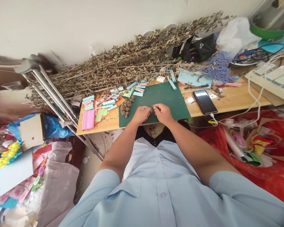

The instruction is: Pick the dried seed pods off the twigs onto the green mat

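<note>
My left hand [142, 114] and my right hand [163, 113] meet over the front part of a dark green mat [156, 94]. Both are closed, with thumbs and fingertips pinched together. Between the fingertips shows a small dark bit of dried plant [152, 109], mostly covered by the fingers. Left of my left hand, a cluster of brown balls of dried plant [126, 107] lies on the mat's edge. Rolled pieces of blue and pink paper [109, 102] lie farther left, by a pink pad [88, 119].
Long dried plant stalks [109, 66] are heaped along the wall behind the mat. A phone [204, 101] with a white cable lies on the wooden table [246, 97] to the right. Purple yarn [219, 64] sits behind it. A folded metal crutch [52, 91] leans at the left edge.
</note>
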A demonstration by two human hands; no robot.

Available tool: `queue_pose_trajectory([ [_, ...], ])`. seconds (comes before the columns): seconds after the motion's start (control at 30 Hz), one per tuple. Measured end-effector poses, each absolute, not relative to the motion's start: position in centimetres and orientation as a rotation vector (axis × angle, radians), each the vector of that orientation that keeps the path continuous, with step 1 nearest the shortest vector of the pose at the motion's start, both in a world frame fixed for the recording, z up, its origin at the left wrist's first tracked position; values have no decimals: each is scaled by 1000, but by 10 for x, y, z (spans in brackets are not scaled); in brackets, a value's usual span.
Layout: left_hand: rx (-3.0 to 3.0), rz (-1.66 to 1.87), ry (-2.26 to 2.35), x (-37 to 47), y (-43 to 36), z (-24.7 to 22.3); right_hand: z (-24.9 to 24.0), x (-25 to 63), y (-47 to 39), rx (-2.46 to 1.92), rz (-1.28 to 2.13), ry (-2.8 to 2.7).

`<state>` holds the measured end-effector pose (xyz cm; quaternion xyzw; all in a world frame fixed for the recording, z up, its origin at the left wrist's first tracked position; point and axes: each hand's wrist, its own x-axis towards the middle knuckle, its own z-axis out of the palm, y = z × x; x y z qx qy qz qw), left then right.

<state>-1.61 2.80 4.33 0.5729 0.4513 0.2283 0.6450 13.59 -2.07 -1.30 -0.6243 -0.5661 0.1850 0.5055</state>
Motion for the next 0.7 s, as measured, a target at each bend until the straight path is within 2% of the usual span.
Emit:
queue_pose_trajectory([
  [0.27,1236,538,1023,-16,28,43,-12,135,-24,-1356,316,-1611],
  [0.7,1320,507,1069,-14,28,50,-9,133,-28,-1437,267,-1649],
])
